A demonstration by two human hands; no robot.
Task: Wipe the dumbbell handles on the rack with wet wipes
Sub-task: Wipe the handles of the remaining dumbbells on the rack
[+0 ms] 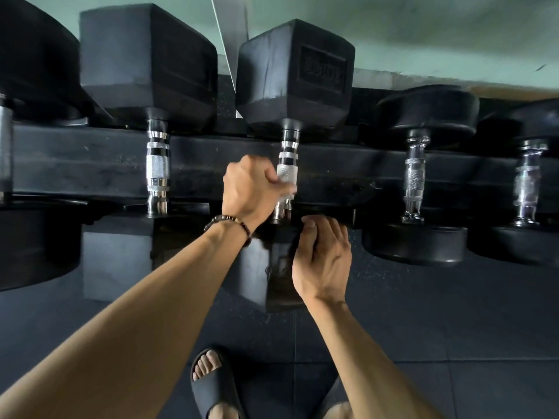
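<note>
A row of black dumbbells lies across a black rack (90, 164), their chrome handles pointing toward me. My left hand (251, 189) is wrapped around the chrome handle (287, 164) of the middle hex dumbbell (295, 74), pressing a pale, blurred wet wipe (286, 184) against it. My right hand (322, 261) rests on the near black head (272, 282) of that same dumbbell, fingers curled over its top edge. A beaded bracelet sits on my left wrist.
Another hex dumbbell (148, 65) with a chrome handle (158, 170) lies to the left. Two round-headed dumbbells (423, 116) (532, 122) lie to the right. Dark rubber floor tiles (453, 343) lie below. My sandalled foot (211, 382) stands near the rack.
</note>
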